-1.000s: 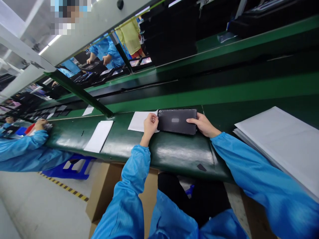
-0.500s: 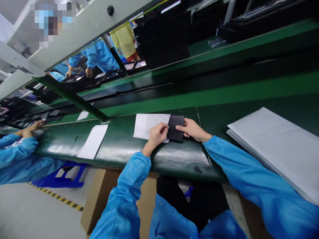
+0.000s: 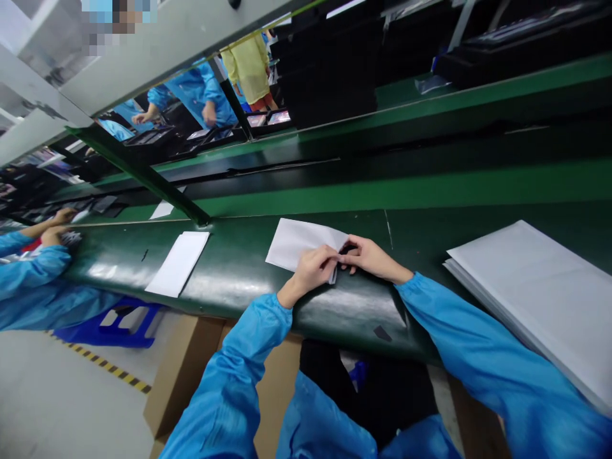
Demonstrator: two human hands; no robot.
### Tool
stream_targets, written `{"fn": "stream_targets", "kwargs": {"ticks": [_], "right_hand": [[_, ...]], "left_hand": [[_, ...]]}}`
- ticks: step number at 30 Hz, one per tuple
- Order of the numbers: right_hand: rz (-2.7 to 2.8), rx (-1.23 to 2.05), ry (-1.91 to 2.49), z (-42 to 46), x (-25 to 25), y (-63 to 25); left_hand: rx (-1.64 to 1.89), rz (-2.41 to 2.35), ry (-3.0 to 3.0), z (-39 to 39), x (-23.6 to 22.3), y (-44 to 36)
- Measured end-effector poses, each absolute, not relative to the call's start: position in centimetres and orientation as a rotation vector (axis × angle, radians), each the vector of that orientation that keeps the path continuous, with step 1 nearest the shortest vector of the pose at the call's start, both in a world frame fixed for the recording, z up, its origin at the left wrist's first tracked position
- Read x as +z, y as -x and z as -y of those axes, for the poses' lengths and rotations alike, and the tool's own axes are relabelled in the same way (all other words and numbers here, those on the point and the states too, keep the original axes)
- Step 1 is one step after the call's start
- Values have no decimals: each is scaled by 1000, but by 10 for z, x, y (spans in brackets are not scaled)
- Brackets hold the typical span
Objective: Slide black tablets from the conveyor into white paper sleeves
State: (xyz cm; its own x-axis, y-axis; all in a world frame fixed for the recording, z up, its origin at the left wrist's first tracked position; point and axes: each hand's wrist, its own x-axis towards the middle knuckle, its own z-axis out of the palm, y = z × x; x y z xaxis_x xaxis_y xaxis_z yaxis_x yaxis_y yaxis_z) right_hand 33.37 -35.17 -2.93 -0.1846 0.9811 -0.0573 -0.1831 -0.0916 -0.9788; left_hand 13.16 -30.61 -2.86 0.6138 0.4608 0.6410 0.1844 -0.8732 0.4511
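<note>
A white sleeve (image 3: 296,245) lies on the green bench (image 3: 239,268) in front of me. The black tablet (image 3: 348,248) is almost wholly inside it, with only a dark sliver at the open right end. My left hand (image 3: 313,271) pinches the sleeve's near right corner, fingers closed. My right hand (image 3: 370,258) is closed at the sleeve's mouth, touching the tablet's exposed end. Both arms wear blue sleeves.
A stack of white sleeves (image 3: 540,293) sits at my right. Another white sleeve (image 3: 178,262) lies to the left, a smaller one (image 3: 161,210) behind it. A co-worker's blue-sleeved arms (image 3: 33,268) work at far left. Green conveyor rails (image 3: 382,191) run behind. Cardboard boxes (image 3: 191,376) stand below the bench.
The black tablet, fully exposed a second ago, has slid leftward into the white sleeve until nearly hidden. My hands have come together at the sleeve's right end.
</note>
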Motion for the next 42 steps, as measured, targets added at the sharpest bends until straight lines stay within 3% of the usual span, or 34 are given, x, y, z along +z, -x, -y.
{"fn": "stream_targets", "kwargs": {"ticks": [6,11,19,27,31,37,42], "right_hand": [[1085,1352,1064,354,-30,-331],[1077,1449,1108,354,-22,-336],[748,1246,1175,349,-25,-341],[641,1088,1165,338,-42,-363],[594,1121,1055,337,-40,-360],[883,1219,1052,343,-30,-345],[1490,748,1344,350,-29,-323]], "left_hand": [[1049,-509,-2583,312,-31,-135],[1046,-428,-2590,314,-28,-137],[684,-407,-2681,305,-9,-128],[582,-684,-2728,281,-27,-115],[788,-751,-2685,273,-32,-112],[1386,-906,-2488,267,-25,-104],[1599,-707,-2621,282,-24,-110]]}}
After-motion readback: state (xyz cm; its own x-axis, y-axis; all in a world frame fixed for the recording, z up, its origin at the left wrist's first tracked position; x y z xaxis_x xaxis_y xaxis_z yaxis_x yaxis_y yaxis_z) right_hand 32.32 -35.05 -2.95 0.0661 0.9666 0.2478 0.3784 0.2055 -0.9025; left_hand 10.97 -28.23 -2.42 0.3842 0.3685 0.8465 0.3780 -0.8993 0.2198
